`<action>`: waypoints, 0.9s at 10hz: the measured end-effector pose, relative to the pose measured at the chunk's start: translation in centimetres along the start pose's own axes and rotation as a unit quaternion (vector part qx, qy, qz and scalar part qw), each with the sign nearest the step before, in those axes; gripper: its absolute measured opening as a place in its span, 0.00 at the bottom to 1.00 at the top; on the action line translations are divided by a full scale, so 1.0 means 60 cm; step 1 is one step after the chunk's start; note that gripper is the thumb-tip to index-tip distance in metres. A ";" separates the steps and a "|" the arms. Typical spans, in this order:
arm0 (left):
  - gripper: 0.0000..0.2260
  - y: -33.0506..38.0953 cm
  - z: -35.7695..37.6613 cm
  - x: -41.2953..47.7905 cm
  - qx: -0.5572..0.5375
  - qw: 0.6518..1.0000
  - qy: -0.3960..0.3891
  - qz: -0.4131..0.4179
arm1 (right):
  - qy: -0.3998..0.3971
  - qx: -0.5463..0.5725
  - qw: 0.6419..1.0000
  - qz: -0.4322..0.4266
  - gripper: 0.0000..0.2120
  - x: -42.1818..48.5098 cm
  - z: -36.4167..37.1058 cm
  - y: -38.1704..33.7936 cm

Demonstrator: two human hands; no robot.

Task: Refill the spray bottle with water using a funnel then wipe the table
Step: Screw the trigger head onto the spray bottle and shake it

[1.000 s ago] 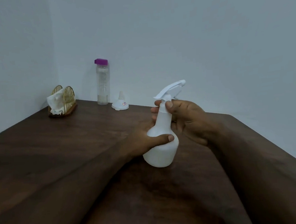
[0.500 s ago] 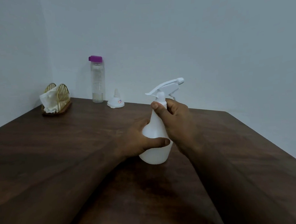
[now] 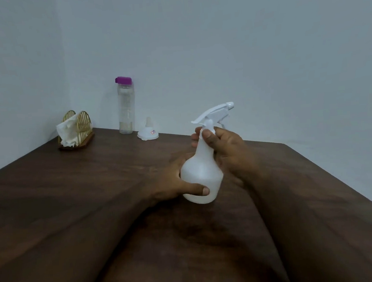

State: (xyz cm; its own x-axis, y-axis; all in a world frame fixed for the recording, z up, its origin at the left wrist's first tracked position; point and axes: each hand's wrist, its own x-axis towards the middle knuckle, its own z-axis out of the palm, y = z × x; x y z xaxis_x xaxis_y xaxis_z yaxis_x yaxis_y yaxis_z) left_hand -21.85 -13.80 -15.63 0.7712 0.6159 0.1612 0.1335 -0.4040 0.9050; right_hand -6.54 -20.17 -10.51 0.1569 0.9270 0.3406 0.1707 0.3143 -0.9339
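Observation:
A white spray bottle (image 3: 201,175) stands on the dark wooden table (image 3: 96,191) in the middle. My left hand (image 3: 175,183) wraps its round body, thumb across the front. My right hand (image 3: 225,147) grips the neck just under the white trigger head (image 3: 214,112), which points right. A clear water bottle (image 3: 126,109) with a purple cap stands at the back by the wall. Beside it a small white funnel (image 3: 147,132) rests upside down, spout up.
A gold wire holder with white tissues (image 3: 74,131) sits at the back left corner. Walls close the table at the back and left. The table's right edge runs diagonally toward the lower right.
My right hand has turned around the bottle's neck, and the trigger head has swung a little. The bottle stays upright in the same spot, my left hand still on its body.

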 end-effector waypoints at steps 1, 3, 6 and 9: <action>0.33 -0.005 -0.002 0.004 0.020 1.000 -0.001 -0.002 | -0.079 0.060 0.994 0.041 0.21 0.007 -0.019 -0.003; 0.34 -0.008 0.017 0.010 0.104 0.990 0.096 0.011 | 0.027 -0.072 0.997 0.001 0.19 -0.005 0.007 0.000; 0.37 0.010 0.054 0.009 0.150 0.966 0.208 -0.039 | 0.252 -0.161 0.948 -0.105 0.10 -0.004 0.076 0.022; 0.41 0.030 0.034 -0.009 0.130 0.982 0.126 -0.048 | 0.227 -0.068 0.966 -0.103 0.06 -0.013 0.056 0.039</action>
State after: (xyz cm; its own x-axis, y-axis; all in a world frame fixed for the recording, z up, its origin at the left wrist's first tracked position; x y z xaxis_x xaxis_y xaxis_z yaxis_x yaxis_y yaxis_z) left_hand -20.75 -16.27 -14.87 0.5738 0.7938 0.2016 0.3779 -0.4750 0.7948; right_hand -9.51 -19.46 -13.31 0.5116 0.6526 0.5589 0.3656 0.4234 -0.8289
